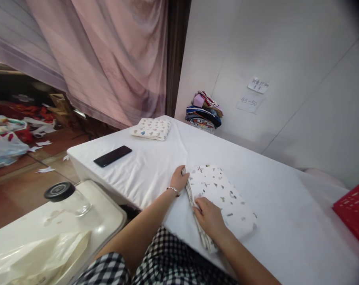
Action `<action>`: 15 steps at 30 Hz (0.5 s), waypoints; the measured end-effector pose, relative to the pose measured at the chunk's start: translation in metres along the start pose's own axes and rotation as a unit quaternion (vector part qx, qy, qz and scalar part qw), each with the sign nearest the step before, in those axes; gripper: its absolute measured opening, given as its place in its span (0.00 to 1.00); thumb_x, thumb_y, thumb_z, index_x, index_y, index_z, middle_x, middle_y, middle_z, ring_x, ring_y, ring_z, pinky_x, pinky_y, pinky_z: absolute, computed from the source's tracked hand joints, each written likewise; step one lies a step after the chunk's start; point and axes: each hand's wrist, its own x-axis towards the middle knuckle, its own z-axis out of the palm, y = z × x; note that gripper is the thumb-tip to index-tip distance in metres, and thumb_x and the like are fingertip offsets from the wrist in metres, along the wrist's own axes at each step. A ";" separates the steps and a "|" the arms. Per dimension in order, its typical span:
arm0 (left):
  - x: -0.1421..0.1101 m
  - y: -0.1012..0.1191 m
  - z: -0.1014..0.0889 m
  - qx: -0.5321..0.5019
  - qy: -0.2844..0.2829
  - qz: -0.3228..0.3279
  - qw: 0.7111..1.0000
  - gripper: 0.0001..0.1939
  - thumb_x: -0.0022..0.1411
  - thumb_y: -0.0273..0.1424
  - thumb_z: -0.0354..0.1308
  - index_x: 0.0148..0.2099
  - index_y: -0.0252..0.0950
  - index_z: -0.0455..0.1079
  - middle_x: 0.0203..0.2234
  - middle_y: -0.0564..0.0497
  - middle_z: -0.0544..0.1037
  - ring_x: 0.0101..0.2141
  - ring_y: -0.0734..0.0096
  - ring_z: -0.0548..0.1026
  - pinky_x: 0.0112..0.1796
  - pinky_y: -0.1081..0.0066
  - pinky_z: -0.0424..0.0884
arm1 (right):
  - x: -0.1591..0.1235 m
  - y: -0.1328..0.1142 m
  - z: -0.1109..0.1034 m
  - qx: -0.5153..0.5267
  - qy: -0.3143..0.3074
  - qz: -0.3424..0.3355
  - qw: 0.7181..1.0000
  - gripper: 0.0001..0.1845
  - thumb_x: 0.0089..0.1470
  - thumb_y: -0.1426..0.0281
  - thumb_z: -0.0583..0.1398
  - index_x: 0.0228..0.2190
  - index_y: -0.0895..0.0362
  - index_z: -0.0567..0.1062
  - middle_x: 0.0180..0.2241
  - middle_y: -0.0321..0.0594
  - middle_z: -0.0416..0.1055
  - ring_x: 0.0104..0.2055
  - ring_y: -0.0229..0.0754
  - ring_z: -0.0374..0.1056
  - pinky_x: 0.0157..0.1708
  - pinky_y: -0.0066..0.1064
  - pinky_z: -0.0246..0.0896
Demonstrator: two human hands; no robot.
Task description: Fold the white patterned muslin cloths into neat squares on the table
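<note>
On the white-covered table [265,190] in front of me lies a folded white cloth [223,194] printed with small grey, green and pink shapes. Its layered edge faces me. My left hand [178,180], with a bracelet at the wrist, grips the cloth's far left corner between thumb and fingers. Nearer to me, my right hand [209,217] is closed on the same layered edge, thumb on the near side and fingers curled on top. Farther back on the table rests a second folded printed cloth [152,129], touched by neither hand.
A black phone [113,156] lies at the table's left. Beside it, a lower cream surface [105,206] bears a black-lidded clear jar [75,200] and a plastic bag [45,257]. Folded fabrics [204,111] are stacked by the wall. A red basket [356,209] stands far right.
</note>
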 end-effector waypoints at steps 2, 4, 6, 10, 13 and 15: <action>-0.006 0.003 0.002 0.042 0.027 0.056 0.997 0.22 0.52 0.30 0.53 0.51 0.34 0.60 0.46 0.45 0.66 0.47 0.65 0.64 0.50 0.67 0.58 | -0.003 -0.002 0.000 -0.013 -0.006 -0.007 1.000 0.06 0.53 0.69 0.50 0.34 0.53 0.65 0.33 0.37 0.66 0.37 0.40 0.62 0.33 0.27 0.52; -0.010 0.005 0.001 0.077 0.043 0.087 0.992 0.23 0.53 0.29 0.52 0.52 0.32 0.59 0.49 0.43 0.63 0.50 0.65 0.61 0.51 0.67 0.56 | -0.005 -0.004 0.000 -0.026 -0.008 -0.008 1.000 0.07 0.53 0.69 0.50 0.34 0.53 0.66 0.33 0.37 0.65 0.37 0.40 0.61 0.32 0.28 0.52; -0.013 0.009 -0.001 0.111 0.054 0.106 0.987 0.22 0.54 0.30 0.51 0.52 0.31 0.58 0.51 0.42 0.61 0.52 0.64 0.59 0.53 0.66 0.54 | -0.006 -0.006 -0.001 -0.037 -0.006 -0.005 0.999 0.07 0.53 0.70 0.50 0.33 0.53 0.66 0.33 0.38 0.65 0.37 0.40 0.61 0.32 0.28 0.52; -0.028 0.026 -0.004 0.186 0.035 0.186 0.964 0.22 0.56 0.33 0.49 0.53 0.33 0.58 0.53 0.42 0.59 0.55 0.63 0.54 0.54 0.63 0.49 | -0.005 -0.008 0.000 -0.047 -0.004 0.001 0.999 0.06 0.52 0.71 0.50 0.31 0.54 0.67 0.32 0.37 0.65 0.36 0.40 0.61 0.32 0.28 0.52; -0.044 0.037 0.000 0.241 -0.046 0.273 0.930 0.22 0.57 0.36 0.48 0.54 0.37 0.57 0.55 0.47 0.57 0.57 0.63 0.50 0.55 0.58 0.44 | -0.005 -0.011 -0.002 -0.036 -0.006 0.007 0.999 0.06 0.52 0.70 0.51 0.32 0.54 0.67 0.33 0.38 0.65 0.37 0.40 0.61 0.33 0.29 0.53; -0.051 0.037 0.003 0.275 -0.100 0.290 0.911 0.21 0.58 0.38 0.48 0.53 0.38 0.58 0.56 0.48 0.57 0.57 0.61 0.48 0.55 0.55 0.42 | -0.007 -0.013 -0.004 -0.019 -0.005 0.011 1.000 0.06 0.50 0.71 0.52 0.33 0.55 0.67 0.34 0.38 0.64 0.38 0.40 0.60 0.34 0.29 0.53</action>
